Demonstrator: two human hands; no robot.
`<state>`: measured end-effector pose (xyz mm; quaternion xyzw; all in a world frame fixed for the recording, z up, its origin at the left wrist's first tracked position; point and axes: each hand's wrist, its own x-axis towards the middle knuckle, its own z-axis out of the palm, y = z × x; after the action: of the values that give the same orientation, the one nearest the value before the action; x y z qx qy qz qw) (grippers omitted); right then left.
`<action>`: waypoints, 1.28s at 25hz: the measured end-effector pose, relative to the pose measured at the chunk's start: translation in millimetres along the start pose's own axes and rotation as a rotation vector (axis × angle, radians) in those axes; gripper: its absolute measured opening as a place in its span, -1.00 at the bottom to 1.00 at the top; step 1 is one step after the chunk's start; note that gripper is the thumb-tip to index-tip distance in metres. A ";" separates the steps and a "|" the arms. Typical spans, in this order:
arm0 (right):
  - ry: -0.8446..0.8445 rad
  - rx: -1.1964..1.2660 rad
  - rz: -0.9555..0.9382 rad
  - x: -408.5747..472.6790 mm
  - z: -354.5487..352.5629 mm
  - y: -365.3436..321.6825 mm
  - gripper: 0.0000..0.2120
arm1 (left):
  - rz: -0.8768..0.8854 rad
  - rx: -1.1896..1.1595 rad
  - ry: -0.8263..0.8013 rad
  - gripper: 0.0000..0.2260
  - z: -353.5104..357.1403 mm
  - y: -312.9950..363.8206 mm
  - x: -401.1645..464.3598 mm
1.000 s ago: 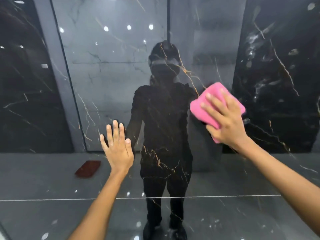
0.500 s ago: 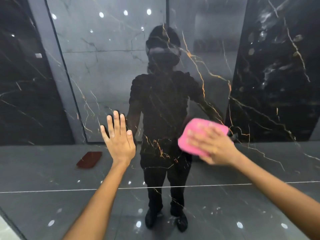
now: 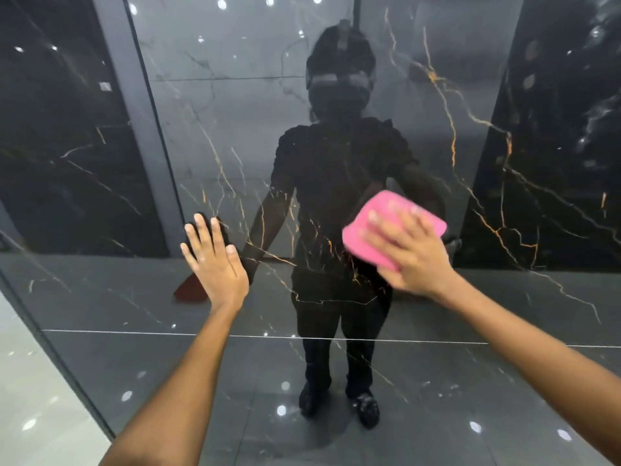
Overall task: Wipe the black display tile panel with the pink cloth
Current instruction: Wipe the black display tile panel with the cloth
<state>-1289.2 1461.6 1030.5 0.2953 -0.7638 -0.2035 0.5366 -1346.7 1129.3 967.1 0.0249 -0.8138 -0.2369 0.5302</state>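
Observation:
The black display tile panel [image 3: 487, 169] fills the head view, glossy, with gold and white veins, and mirrors a person and the room. A folded pink cloth [image 3: 379, 230] lies flat against it right of centre. My right hand [image 3: 411, 255] presses the cloth to the panel with straight, spread fingers and covers the cloth's lower right part. My left hand [image 3: 215, 260] rests flat on the panel to the left at about the same height, fingers straight and together, holding nothing.
The panel's left edge [image 3: 50, 344] runs diagonally down the lower left, with a pale floor [image 3: 30, 398] beyond it. A thin white line [image 3: 268, 336] crosses the panel below my hands. Everything else is reflection: grey and black slabs, ceiling lights, a reddish object on the floor.
My right hand swept the pink cloth down and left from the upper right, then shifted slightly right. The left hand stayed flat in place. The view tilted down.

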 end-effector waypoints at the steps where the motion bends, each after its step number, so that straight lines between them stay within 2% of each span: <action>1: 0.096 0.037 0.185 31.4 -2.8 4.5 -0.31 | 0.002 0.000 0.006 -0.50 1.4 0.2 0.0; 2: 0.135 0.097 0.313 62.0 -2.3 -3.3 -0.35 | 0.008 -0.003 0.009 -0.51 1.9 -0.5 -0.2; 3: 0.149 0.138 0.346 86.7 -0.1 -21.5 -0.35 | 0.017 -0.007 0.011 -0.51 2.4 -2.1 -0.3; 4: 0.125 0.139 0.268 97.0 8.5 -48.7 -0.32 | 0.028 -0.007 0.014 -0.51 2.9 -4.0 -0.2; 5: 0.042 0.110 0.089 89.9 21.1 -81.8 -0.27 | 0.034 -0.011 0.016 -0.52 3.8 -5.7 0.6; 7: -0.212 0.038 -0.309 31.6 42.5 -137.3 -0.17 | 0.039 -0.029 0.009 -0.52 5.0 -7.9 1.8; 8: -0.328 0.013 -0.421 -4.1 44.5 -145.3 -0.13 | 0.041 -0.032 0.006 -0.52 5.2 -6.9 1.0; 9: -0.399 0.004 -0.479 -32.8 40.5 -138.4 -0.11 | 0.039 -0.035 0.009 -0.52 5.5 -5.4 0.3; 11: -0.331 -0.034 -0.527 -62.2 29.9 -94.3 -0.14 | 0.033 -0.046 0.006 -0.52 5.4 -4.6 -0.3; 13: -0.187 -0.062 -0.343 -46.3 14.7 -39.1 -0.22 | 0.039 -0.036 0.009 -0.52 5.4 -4.3 -0.1; 15: -0.048 0.042 0.070 -5.1 8.9 -12.2 -0.29 | 0.019 -0.048 0.016 -0.53 5.2 -2.2 0.1; 16: -0.010 0.061 0.191 13.0 9.2 -18.0 -0.29 | -0.024 -0.080 0.024 -0.52 3.7 4.6 -0.2; 17: -0.012 0.048 0.176 19.8 13.7 -32.6 -0.26 | -0.085 -0.134 0.036 -0.51 1.7 17.4 -0.4; 19: -0.223 -0.018 -0.181 -13.5 26.9 -73.4 -0.19 | -0.132 -0.261 0.034 -0.49 -1.7 57.9 1.4; 20: -0.326 -0.040 -0.353 -49.1 30.5 -82.2 -0.16 | -0.064 -0.301 0.022 -0.49 -3.6 83.2 0.6; 22: -0.439 -0.034 -0.412 -116.6 22.0 -56.6 -0.11 | 0.179 -0.333 -0.016 -0.51 -1.9 134.9 -3.6; 24: -0.320 -0.027 -0.248 -151.5 0.0 5.4 -0.21 | 0.324 -0.325 -0.052 -0.52 6.8 176.1 -7.2; 27: 0.028 0.020 0.297 -117.7 -35.8 118.2 -0.30 | 0.252 -0.178 -0.037 -0.50 26.5 206.8 -9.6; 29: 0.204 0.087 0.594 -61.3 -43.1 147.3 -0.36 | 0.231 -0.102 -0.009 -0.50 35.9 207.2 -10.9; 30: 0.243 0.091 0.599 -41.6 -37.0 140.3 -0.38 | 0.240 -0.087 0.002 -0.50 37.1 204.3 -11.4; 31: 0.227 0.072 0.505 -34.7 -28.6 123.3 -0.38 | 0.253 -0.080 0.015 -0.51 36.9 202.0 -11.3; 32: 0.137 0.049 0.317 -45.1 -18.1 99.8 -0.38 | 0.265 -0.081 0.026 -0.51 36.7 202.0 -11.5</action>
<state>-1284.2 1566.0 1067.7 0.1973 -0.7672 -0.0770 0.6054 -1331.3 1324.9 1028.5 -0.1011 -0.7927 -0.1970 0.5680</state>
